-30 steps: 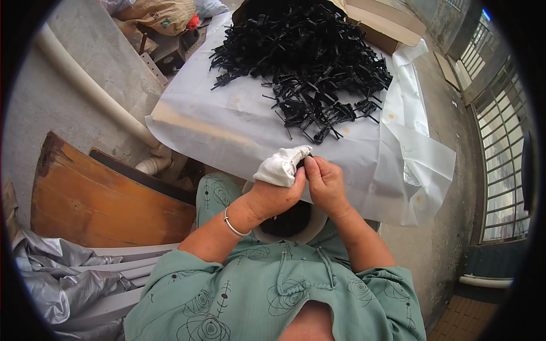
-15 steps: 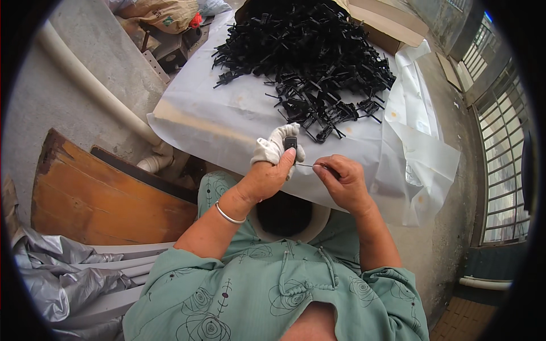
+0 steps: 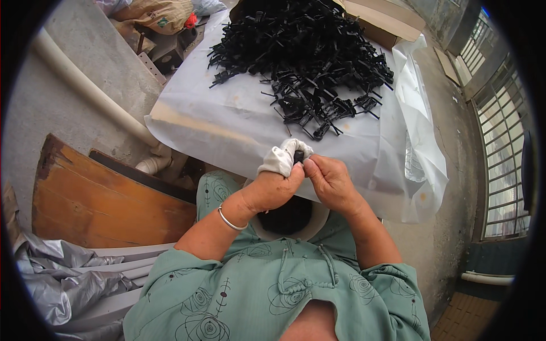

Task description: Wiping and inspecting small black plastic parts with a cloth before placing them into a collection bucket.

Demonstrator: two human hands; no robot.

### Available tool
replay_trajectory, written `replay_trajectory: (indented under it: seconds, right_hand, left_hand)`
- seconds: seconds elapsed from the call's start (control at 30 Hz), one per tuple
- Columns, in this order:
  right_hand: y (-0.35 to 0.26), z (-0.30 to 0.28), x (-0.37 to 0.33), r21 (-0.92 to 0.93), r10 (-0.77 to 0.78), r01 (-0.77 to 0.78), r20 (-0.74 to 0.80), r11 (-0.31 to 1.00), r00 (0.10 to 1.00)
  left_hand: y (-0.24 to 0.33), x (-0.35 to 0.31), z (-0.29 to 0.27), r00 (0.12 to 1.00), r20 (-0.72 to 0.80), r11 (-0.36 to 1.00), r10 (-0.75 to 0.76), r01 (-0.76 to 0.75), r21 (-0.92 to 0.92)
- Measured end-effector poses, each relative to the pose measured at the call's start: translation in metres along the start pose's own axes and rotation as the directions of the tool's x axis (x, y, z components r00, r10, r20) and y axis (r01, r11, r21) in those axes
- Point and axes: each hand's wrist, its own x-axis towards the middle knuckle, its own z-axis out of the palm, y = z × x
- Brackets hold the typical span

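My left hand, its fingers wrapped in a white glove with the thumb bare, is closed around a small black plastic part. My right hand is pinched up against that part, thumb and forefinger meeting the left thumb. Whatever lies between the right fingertips is too hidden to make out. Beyond both hands, a big heap of black plastic parts with thin prongs is spread over the white sheet on the table.
Between my knees stands a pale-rimmed bucket with a dark inside, below the table edge. A cardboard box sits behind the heap. A brown wooden board and a pipe are at the left, with silvery sheeting nearer me.
My right hand has moved left to meet the left hand; the thin dark rod seen between them is now hidden. The black part has tilted and shows less.
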Motion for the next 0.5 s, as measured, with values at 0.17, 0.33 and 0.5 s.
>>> replay_trajectory:
  seconds: [0.17, 0.33, 0.5]
  right_hand:
    - [0.005, 0.012, -0.003, 0.024, 0.122, -0.122, -0.021, 0.992, 0.992]
    - [0.012, 0.013, -0.005, 0.133, 0.192, -0.194, 0.028, 0.972, 0.981]
    - [0.024, -0.011, 0.025, -0.635, -0.038, -0.112, -0.217, 0.764, 0.975]
  left_hand:
    - [0.004, -0.004, 0.002, 0.999, 0.04, 0.925, -0.008, -0.008, 0.379]
    - [0.005, -0.014, -0.002, 0.995, 0.055, 0.912, -0.085, 0.055, 0.408]
    - [-0.005, -0.011, -0.025, 0.99, 0.139, 0.743, 0.021, -0.109, 0.66]
